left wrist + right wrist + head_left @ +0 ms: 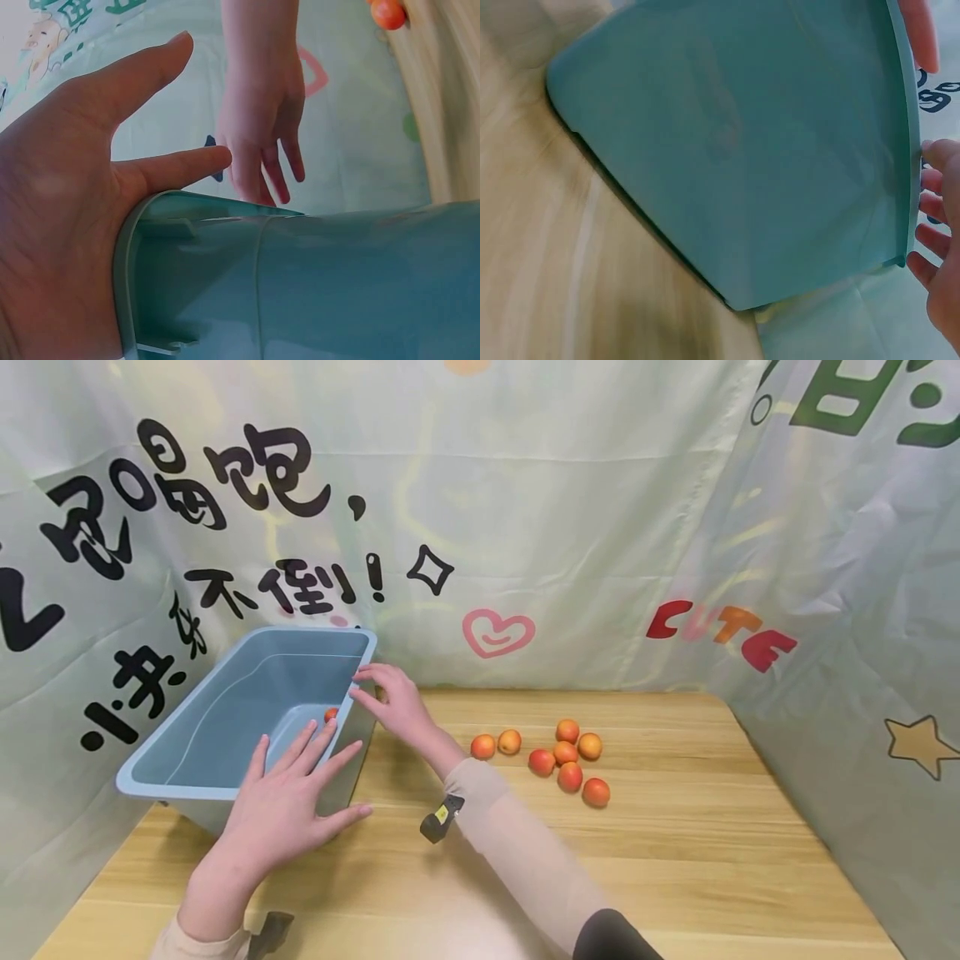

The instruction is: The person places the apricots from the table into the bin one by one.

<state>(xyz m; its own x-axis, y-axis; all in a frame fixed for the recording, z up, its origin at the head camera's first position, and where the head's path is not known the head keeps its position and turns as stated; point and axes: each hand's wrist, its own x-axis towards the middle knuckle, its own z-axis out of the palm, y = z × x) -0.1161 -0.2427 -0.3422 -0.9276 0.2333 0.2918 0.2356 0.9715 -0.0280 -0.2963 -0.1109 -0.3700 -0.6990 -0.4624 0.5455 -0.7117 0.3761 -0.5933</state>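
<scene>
A deep blue plastic tub [225, 710] stands on the left part of the table, one orange-red fruit [330, 714] showing inside it. My left hand [281, 810] lies with spread fingers over the near right corner of its rim. Farther back, my right hand [401, 702] has its fingertips at the right rim; in the right wrist view, these fingers [934, 240] are loosely bent beside the rim edge. Neither hand holds a fruit. Several small orange-red fruits like apricots [570, 777] lie loose on the table, right of the right forearm.
The light wooden table [675, 860] reaches out to the right and front. Printed pale curtains [585, 527] close off the back and both sides. The tub's left rim stands close to the left curtain.
</scene>
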